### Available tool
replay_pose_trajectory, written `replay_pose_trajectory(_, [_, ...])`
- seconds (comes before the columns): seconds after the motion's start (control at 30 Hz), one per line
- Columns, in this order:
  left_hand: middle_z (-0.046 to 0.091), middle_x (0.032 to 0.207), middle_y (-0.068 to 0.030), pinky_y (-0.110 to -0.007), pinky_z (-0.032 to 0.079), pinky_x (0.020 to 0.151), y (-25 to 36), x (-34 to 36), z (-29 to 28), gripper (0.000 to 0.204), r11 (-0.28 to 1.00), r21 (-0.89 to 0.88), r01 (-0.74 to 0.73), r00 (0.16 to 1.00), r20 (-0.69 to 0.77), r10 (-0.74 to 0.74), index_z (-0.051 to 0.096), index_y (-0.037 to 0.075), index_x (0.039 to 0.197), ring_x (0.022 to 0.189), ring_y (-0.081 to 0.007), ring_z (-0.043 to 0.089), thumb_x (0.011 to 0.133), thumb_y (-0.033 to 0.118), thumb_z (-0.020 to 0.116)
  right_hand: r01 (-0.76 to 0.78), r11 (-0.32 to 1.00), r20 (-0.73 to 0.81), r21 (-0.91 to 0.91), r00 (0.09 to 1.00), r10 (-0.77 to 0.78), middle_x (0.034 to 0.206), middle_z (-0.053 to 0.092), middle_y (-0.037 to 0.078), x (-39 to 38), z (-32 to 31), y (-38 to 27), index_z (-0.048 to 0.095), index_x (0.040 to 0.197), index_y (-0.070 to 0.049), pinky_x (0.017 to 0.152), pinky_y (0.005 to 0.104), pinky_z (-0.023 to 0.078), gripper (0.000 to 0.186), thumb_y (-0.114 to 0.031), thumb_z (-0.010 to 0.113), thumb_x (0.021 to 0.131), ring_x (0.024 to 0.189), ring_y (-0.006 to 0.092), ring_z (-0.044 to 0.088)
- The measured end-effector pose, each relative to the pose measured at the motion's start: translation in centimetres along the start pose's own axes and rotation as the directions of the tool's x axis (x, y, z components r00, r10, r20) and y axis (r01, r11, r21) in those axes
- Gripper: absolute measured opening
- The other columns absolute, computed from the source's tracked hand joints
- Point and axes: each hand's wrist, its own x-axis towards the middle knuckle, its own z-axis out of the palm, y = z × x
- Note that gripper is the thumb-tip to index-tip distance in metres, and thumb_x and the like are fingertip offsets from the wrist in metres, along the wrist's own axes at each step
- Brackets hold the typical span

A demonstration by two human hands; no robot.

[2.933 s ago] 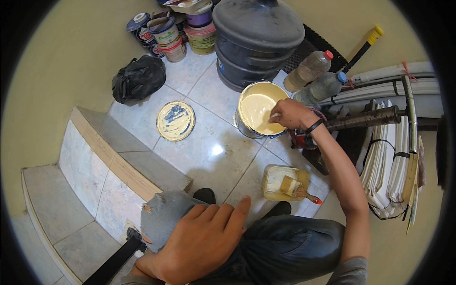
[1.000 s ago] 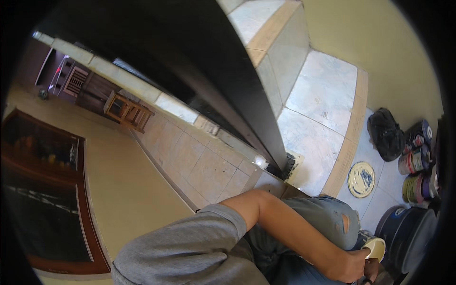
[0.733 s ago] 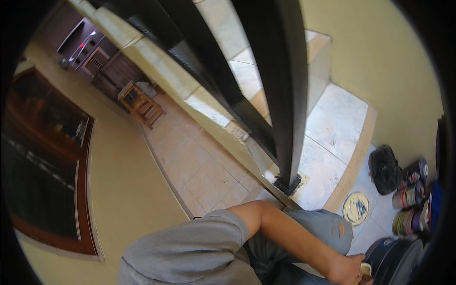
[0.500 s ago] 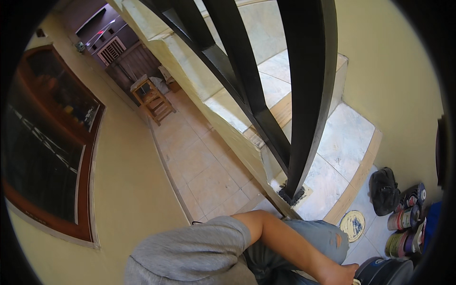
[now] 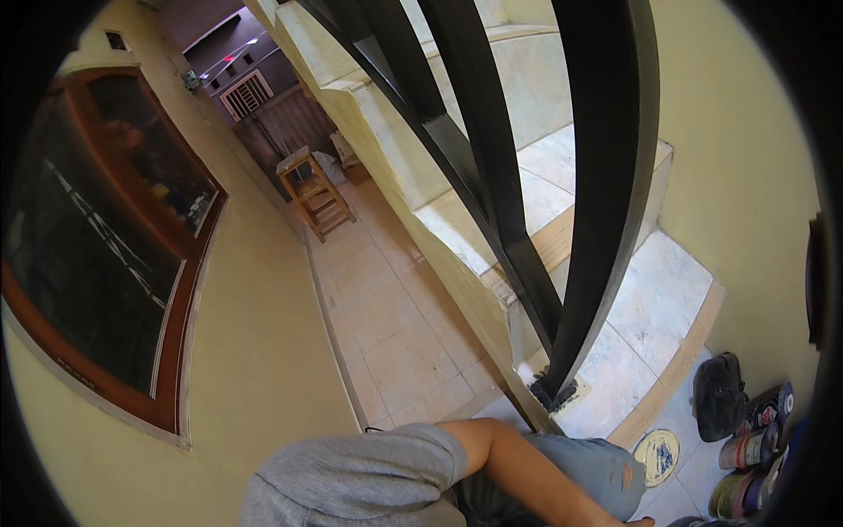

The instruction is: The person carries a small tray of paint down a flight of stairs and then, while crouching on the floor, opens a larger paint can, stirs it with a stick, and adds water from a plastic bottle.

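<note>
My left arm, in a grey sleeve, reaches across my jeans toward the lower right. Only a sliver of my left hand shows at the bottom edge, so its fingers and anything in them are hidden. Just right of it, the top of a dark container is cut off by the frame. A round whitish lid with dark smears lies on the floor beyond the hand. My right hand is out of view. Ahead stands a black metal stair railing, its foot surrounded by dark smears on the step.
Tiled stairs with tan edging rise behind the railing. At the right are a black bag and several cans. A wooden stool stands down the passage at the left, past a brown-framed window.
The view has tilted upward, so the scene sits lower. My left hand and the dark container beside it have mostly dropped below the bottom edge.
</note>
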Motion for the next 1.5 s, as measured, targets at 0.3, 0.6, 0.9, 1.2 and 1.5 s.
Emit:
replay_pose_trajectory(0.3, [0.065,0.068,-0.0017,-0.054,0.043,0.064,-1.0,-0.6,2.2,0.018,0.999,0.053,-0.004,0.926,-0.377,0.024,0.064,0.012,0.088,0.059,-0.0224,0.064,0.087,0.029,0.058,-0.042,0.999,0.046,-0.022,0.998,0.043,0.097,0.079,0.016,0.1,-0.5,-1.9,0.08,0.092,-0.008,0.075,0.0464,0.06,0.028,-0.033,0.069,0.089,0.088,0.0321,0.077])
replay_pose_trajectory(0.6, [0.066,0.073,-0.0019,-0.053,0.043,0.068,1.2,-1.4,0.5,0.019,0.999,-0.036,-0.027,0.933,-0.359,0.012,0.065,0.012,0.089,0.065,-0.0226,0.066,0.09,0.029,0.057,0.003,0.998,0.008,0.057,1.0,-0.004,0.095,0.078,0.016,-1.1,-1.3,-2.4,0.079,0.09,-0.005,0.071,0.0442,0.06,0.03,-0.033,0.068,0.089,0.087,0.0325,0.077])
replay_pose_trajectory(0.9, [0.069,0.094,-0.0081,-0.05,0.042,0.099,1.8,-2.9,-7.4,0.029,0.998,-0.011,0.065,0.96,0.273,-0.06,0.062,0.001,0.112,0.088,-0.0237,0.068,0.09,0.02,0.057,0.0,0.814,0.025,0.58,1.0,-0.018,0.122,0.069,0.019,-5.2,8.2,4.4,0.065,0.13,-0.003,0.095,0.0442,0.051,0.033,-0.014,0.052,0.101,0.11,0.0349,0.065])
replay_pose_trajectory(1.2, [0.064,0.091,-0.0114,-0.048,0.046,0.104,-0.3,-2.4,-12.8,0.056,0.97,-0.185,-0.159,0.929,0.305,0.21,0.054,-0.006,0.137,0.085,-0.0267,0.066,0.085,0.012,0.063,-0.277,0.699,0.177,0.66,0.961,0.213,0.097,0.072,0.025,-5.4,-0.7,-1.2,0.067,0.119,-0.006,0.083,0.0501,0.053,0.032,-0.026,0.066,0.094,0.095,0.0438,0.069])
replay_pose_trajectory(1.5, [0.061,0.086,-0.0046,-0.045,0.046,0.105,0.4,-2.5,-11.6,0.047,0.908,-0.269,-0.322,0.857,0.325,0.4,0.06,-0.005,0.132,0.08,-0.0184,0.064,0.088,0.013,0.06,-0.338,0.515,0.339,0.788,0.936,0.097,0.07,0.071,0.007,-8.8,1.0,0.8,0.062,0.128,-0.003,0.063,0.0313,0.048,0.032,-0.016,0.065,0.099,0.062,0.0125,0.063])
